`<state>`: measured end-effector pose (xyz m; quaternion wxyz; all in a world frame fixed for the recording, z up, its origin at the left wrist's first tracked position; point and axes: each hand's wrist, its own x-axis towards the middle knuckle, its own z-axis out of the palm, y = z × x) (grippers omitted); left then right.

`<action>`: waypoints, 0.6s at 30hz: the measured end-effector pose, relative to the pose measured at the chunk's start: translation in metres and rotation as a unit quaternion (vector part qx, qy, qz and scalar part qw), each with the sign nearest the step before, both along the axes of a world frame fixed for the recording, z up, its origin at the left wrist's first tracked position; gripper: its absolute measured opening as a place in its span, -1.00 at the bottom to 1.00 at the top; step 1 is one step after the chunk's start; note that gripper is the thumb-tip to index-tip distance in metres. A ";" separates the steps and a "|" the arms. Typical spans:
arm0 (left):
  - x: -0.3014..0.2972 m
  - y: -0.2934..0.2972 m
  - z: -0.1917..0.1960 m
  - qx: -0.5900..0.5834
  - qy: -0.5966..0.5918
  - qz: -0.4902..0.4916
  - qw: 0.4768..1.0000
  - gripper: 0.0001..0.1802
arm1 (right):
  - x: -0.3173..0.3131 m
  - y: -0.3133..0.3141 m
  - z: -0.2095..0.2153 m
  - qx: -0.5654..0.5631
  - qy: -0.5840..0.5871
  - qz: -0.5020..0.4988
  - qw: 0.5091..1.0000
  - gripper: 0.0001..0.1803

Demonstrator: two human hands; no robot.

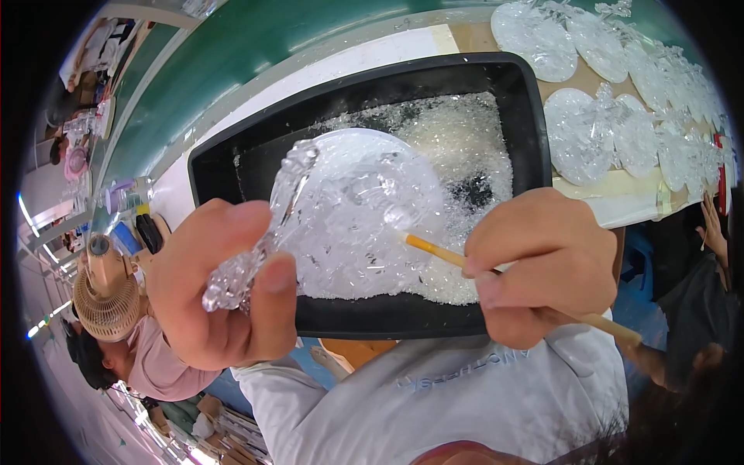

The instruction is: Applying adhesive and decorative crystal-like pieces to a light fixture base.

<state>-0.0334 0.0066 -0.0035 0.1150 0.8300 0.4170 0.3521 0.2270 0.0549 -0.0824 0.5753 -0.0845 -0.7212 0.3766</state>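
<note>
Between the thumb and fingers of my left hand (pixel 221 283) is a clear plastic ornament (pixel 291 182) with a knobbly upright part. Its round, whitish disc base (pixel 349 232) faces me, strewn with shiny flakes. A thin paintbrush (pixel 442 252) with a wooden handle is pinched in my right hand (pixel 542 267). The yellowish brush tip points left, at or just over the disc; I cannot tell whether it touches. Both hands are above a black tray (pixel 535 132) that holds loose white and clear glitter flakes (pixel 457 139), heaped mostly on its right side.
Several similar clear ornaments on round bases (pixel 577 136) stand on cardboard at the right. A beige fan (pixel 107 298) is at the left, near a person in a pink top (pixel 167 360). Another person's hand (pixel 711 229) shows at the far right. Behind the tray runs a green surface (pixel 256 54).
</note>
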 end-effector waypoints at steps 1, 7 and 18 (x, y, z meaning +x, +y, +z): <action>0.000 0.000 -0.005 0.033 -0.028 0.003 0.999 -0.56 | 0.001 0.001 0.001 -0.001 0.000 -0.003 1.000 -0.78; 0.007 0.000 -0.006 0.009 -0.057 0.014 0.998 -0.53 | 0.009 0.001 0.005 -0.007 0.008 0.006 1.000 -0.79; -0.018 0.006 -0.011 0.068 -0.090 0.038 0.993 -0.51 | 0.007 -0.009 0.004 -0.058 0.078 -0.107 0.990 -0.70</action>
